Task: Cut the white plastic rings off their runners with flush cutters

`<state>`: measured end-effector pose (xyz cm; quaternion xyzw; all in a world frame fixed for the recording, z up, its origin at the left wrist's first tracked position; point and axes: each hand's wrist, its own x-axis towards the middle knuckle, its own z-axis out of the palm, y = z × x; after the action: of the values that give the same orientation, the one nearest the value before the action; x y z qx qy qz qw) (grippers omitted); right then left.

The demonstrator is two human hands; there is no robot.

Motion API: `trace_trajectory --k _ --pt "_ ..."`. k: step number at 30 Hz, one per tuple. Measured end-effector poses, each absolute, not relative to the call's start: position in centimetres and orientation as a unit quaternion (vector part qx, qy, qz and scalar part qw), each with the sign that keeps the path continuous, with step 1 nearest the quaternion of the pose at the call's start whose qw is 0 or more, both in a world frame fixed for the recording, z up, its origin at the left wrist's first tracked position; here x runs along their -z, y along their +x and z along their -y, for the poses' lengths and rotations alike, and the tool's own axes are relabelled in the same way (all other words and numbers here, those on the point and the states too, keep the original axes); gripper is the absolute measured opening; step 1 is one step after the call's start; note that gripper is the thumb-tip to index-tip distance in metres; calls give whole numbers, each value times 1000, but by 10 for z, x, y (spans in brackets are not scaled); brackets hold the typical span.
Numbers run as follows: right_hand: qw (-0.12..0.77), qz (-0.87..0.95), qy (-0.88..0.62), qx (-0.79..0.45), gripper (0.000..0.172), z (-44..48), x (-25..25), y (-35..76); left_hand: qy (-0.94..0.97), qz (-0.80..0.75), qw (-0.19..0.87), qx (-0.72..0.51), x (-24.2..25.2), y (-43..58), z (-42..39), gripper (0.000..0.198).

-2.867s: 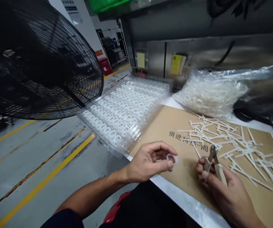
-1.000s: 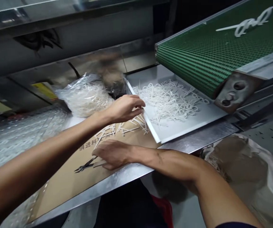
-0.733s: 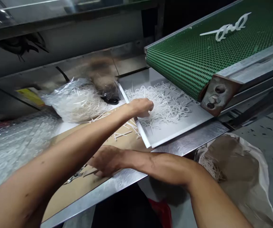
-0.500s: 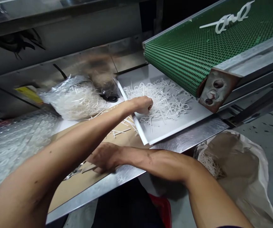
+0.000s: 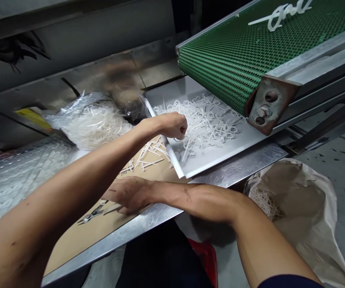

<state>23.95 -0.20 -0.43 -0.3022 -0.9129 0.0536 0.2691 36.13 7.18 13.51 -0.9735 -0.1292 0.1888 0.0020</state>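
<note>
Hands: left (image 5: pixel 172 126) over tray rim (image 5: pixel 172 158), right (image 5: pixel 127 196) on cardboard (image 5: pixel 70 244)

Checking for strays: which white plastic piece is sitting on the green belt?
The white plastic piece lying alone on the green belt, while the others lie heaped in the metal tray or on the cardboard.

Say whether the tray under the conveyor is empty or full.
Partly full: the tray holds a loose heap of white plastic pieces, its front bare.
</note>
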Motion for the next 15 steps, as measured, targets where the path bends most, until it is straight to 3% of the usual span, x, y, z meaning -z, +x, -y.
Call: trace_trajectory --k 4,9,13,15 --pt "263 916 -299 -52 30 4 5 241 -984 141 -104 -35 -162 337 -77 14" --pt "246 920 -299 -54 32 1 7 241 -939 244 -187 152 -191 270 -77 30" --pt "229 928 -289 -53 36 0 5 242 -892 370 -155 208 -195 168 -77 38" --pt "218 933 -281 -52 36 3 3 242 -861 464 -117 173 -176 107 -74 41"
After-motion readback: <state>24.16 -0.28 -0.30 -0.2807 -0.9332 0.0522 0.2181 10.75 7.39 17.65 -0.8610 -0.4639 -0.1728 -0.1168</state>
